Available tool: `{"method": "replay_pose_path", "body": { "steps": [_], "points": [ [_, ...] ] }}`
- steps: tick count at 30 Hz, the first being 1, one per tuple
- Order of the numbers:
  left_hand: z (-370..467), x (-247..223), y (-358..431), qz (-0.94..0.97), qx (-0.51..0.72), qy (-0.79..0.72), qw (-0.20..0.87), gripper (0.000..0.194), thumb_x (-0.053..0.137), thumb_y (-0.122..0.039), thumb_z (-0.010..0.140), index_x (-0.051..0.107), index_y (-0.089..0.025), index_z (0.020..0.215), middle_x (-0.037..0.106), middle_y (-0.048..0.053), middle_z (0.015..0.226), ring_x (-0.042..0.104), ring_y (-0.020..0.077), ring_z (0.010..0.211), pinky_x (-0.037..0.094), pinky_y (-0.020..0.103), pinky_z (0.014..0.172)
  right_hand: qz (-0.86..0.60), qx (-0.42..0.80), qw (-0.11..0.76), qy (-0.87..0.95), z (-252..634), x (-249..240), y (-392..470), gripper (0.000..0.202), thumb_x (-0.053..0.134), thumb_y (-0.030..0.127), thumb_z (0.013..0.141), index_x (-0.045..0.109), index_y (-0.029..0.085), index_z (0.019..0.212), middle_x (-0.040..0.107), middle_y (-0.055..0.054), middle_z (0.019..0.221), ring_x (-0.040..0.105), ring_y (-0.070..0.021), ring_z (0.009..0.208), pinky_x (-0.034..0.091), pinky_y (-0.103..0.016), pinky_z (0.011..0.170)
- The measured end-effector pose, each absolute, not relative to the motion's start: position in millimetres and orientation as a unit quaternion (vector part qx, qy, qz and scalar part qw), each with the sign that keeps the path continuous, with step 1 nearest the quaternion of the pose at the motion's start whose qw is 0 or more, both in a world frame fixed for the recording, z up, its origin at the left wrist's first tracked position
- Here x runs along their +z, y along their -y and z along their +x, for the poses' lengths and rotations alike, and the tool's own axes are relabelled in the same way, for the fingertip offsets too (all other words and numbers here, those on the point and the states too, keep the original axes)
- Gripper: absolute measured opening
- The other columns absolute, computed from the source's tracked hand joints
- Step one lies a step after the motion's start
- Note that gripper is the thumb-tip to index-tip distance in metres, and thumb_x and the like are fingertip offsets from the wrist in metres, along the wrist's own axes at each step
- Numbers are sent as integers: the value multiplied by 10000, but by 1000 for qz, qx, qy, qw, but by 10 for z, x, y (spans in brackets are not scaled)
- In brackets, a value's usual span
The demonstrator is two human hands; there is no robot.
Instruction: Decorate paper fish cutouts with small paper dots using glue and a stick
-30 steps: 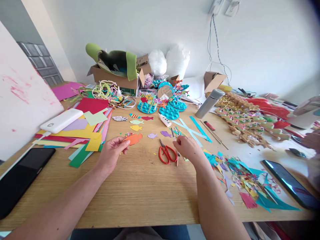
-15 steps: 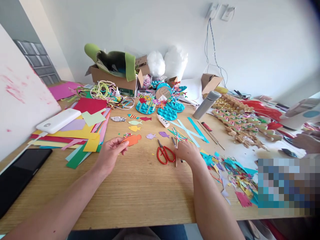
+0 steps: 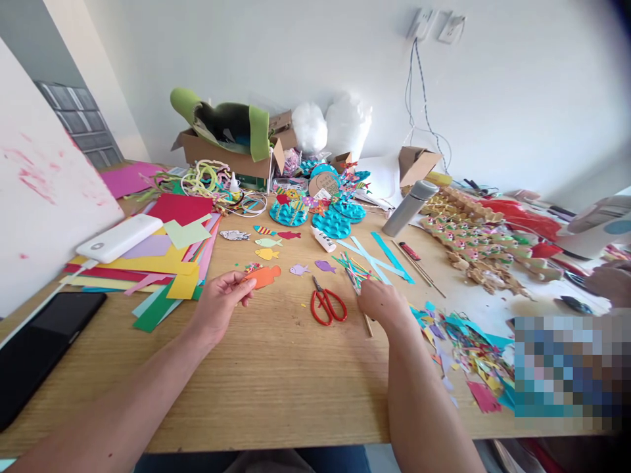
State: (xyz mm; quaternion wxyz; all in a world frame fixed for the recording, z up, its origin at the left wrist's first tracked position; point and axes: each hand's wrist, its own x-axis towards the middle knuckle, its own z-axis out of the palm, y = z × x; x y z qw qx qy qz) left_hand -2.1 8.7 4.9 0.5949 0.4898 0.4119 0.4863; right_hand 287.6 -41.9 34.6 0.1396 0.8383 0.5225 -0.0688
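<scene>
An orange paper fish [image 3: 263,278] is pinched between the thumb and fingers of my left hand [image 3: 225,299], just above the wooden table. My right hand [image 3: 382,303] rests low over the table, its fingers curled and mostly hidden, around slim pen-like sticks [image 3: 367,324] whose ends poke out. Left of it lie scissors with red handles [image 3: 329,309]. Beyond my hands are more paper fish: two purple ones, a yellow one [image 3: 267,253], a pale green one, a red one [image 3: 289,234], a striped one and a grey patterned one [image 3: 234,235].
A white glue bottle [image 3: 323,239], blue strips [image 3: 393,257] and a grey flask [image 3: 410,209] stand or lie ahead. Coloured paper [image 3: 180,211], a power bank [image 3: 119,236] and a phone [image 3: 52,355] are left. Paper scraps [image 3: 476,341] lie right, near another person's hand [image 3: 606,284].
My right hand has slid a little to the right, away from the scissors, and the pen-like sticks have shifted and tilted with it. My left hand still holds the orange fish.
</scene>
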Motion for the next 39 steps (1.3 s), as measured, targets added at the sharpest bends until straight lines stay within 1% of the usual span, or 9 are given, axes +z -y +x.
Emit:
{"method": "replay_pose_path", "body": {
  "steps": [7,11,15,18,21,23,26,30,39],
  "points": [
    [-23,44,-83,495,484,-410,593,266,787,-387,642,653,-156,641,600,2,587,494,101,548,385,225,522,826,-71,132,-543,2860,286,381,271,485,204,889,720,139,1006,718,-186,1085,690,-306,1017,513,-355,764],
    [-23,46,-79,497,484,-410,592,271,784,-385,644,642,-155,625,598,2,590,496,101,548,382,223,518,826,-52,109,-550,2780,336,365,284,492,314,919,682,147,1047,710,-172,1097,683,-292,1017,490,-345,757],
    [-18,59,-75,497,484,-412,590,276,785,-389,637,640,-155,620,599,5,589,493,102,541,378,224,510,780,-85,65,-616,2633,350,351,320,518,458,906,675,179,897,731,-106,935,685,-238,891,433,-292,667],
    [-14,65,-76,497,482,-414,590,273,783,-389,637,641,-156,620,596,2,586,492,101,537,376,224,509,756,-113,72,-641,2551,326,344,324,525,463,899,672,177,862,724,-94,871,672,-231,831,387,-288,614],
    [-11,58,-78,498,479,-416,592,268,779,-384,639,638,-157,612,594,-1,582,495,97,528,372,224,510,758,-106,57,-641,2512,294,330,305,506,413,916,681,169,867,716,-97,841,658,-232,816,388,-297,629],
    [-9,50,-78,498,478,-417,591,260,776,-380,639,642,-159,615,594,-4,581,496,96,523,371,224,511,758,-76,17,-648,2481,257,314,301,460,346,945,695,168,892,709,-106,890,640,-233,876,414,-309,707],
    [-6,40,-77,497,479,-418,590,261,772,-383,643,641,-160,614,598,-3,584,498,96,525,371,225,514,716,-10,-65,-695,2390,163,291,321,405,278,972,699,191,1065,668,-121,1102,562,-254,1061,404,-354,889],
    [-5,40,-75,496,479,-419,591,263,773,-379,647,636,-157,611,608,2,591,496,94,527,373,223,519,657,23,-101,-747,2242,20,262,371,434,320,970,591,241,1296,565,-104,1349,395,-313,1272,332,-459,1026],
    [14,46,-57,496,478,-415,594,265,771,-392,647,650,-157,652,594,-7,588,489,96,521,379,229,520,654,-1,-94,-751,2139,-106,152,445,365,431,990,533,233,1351,551,-99,1397,347,-333,1345,182,-585,1111]
  ]
}}
